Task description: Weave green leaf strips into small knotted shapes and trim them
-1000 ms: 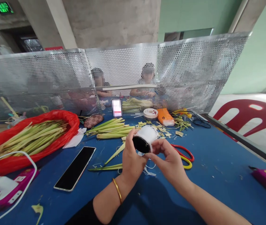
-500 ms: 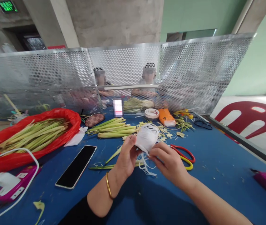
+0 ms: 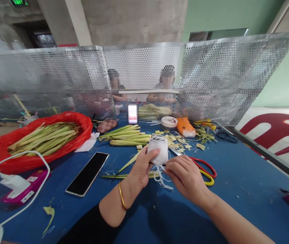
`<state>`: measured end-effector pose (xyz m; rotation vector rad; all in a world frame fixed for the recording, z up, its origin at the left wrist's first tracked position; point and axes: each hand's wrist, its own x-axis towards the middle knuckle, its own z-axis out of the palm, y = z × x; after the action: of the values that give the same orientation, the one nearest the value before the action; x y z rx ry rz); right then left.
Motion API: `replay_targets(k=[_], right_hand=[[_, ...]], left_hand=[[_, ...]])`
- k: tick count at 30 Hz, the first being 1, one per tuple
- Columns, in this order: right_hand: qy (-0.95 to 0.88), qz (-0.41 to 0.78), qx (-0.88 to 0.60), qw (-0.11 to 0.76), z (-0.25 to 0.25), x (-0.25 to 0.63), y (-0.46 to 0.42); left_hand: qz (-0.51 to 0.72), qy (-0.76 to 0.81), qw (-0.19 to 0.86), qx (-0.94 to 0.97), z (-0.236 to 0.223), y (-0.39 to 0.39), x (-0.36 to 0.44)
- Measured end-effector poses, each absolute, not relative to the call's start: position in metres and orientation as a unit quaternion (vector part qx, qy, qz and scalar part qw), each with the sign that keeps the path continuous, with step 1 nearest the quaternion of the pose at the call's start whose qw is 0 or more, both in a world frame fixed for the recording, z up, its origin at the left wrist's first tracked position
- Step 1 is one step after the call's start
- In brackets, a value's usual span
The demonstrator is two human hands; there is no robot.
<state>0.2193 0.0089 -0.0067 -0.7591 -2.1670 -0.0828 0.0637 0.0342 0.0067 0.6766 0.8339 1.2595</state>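
Note:
My left hand (image 3: 141, 167) is wrapped round a spool of white string (image 3: 159, 150), its thumb pressed on the windings. Close against the spool's lower right, my right hand (image 3: 186, 176) has its fingers pinched together on loose white string (image 3: 163, 179) that hangs in loops under the spool. The fingertips of the right hand are partly hidden. Scissors (image 3: 207, 169) with one red and one yellow handle lie just beyond the right hand, their blades partly covered. Green leaf stalks (image 3: 126, 137) are piled behind the spool.
A red plastic bag (image 3: 85, 123) of long stalks stands at left, near a black phone (image 3: 88, 174) and a purple power strip (image 3: 26, 189). Behind are a tape roll (image 3: 169, 122), an orange packet (image 3: 186, 127) and a perforated metal screen (image 3: 144, 61), with people beyond it.
The spool has turned from showing its dark hollow end to showing its wound side, and now stands more upright. My right hand has moved slightly down with the string. The camera view has shifted.

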Motion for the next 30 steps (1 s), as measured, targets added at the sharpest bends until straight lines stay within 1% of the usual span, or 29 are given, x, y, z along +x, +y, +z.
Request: replay_targets(k=[5,11,14,16,20,26,28,30], right_hand=[[-0.832,0.034,-0.366,0.416,-0.008,0.217,0.008],[-0.861,0.037,-0.316,0.397,-0.001,0.219,0.008],[-0.836,0.044,-0.339,0.429,-0.001,0.220,0.008],[-0.828,0.042,-0.350,0.435,-0.003,0.219,0.008],[-0.837,0.001,-0.349,0.421,-0.008,0.216,0.010],[-0.824,-0.116,-0.340,0.438,-0.007,0.219,0.008],[-0.829,-0.134,-0.318,0.441,-0.005,0.219,0.006],[-0.849,-0.128,-0.283,0.427,-0.003,0.218,0.005]], left_hand=[[0.564,0.365,0.677,0.301,0.010,0.033,0.064],[0.551,0.365,0.690,0.297,0.008,0.035,0.066],[0.573,0.371,0.676,0.279,0.007,0.035,0.067],[0.583,0.378,0.665,0.274,0.006,0.035,0.067],[0.582,0.386,0.660,0.277,0.004,0.034,0.068],[0.559,0.386,0.683,0.268,0.000,0.034,0.073],[0.560,0.384,0.685,0.265,0.000,0.034,0.073],[0.569,0.377,0.682,0.263,0.000,0.034,0.072]])
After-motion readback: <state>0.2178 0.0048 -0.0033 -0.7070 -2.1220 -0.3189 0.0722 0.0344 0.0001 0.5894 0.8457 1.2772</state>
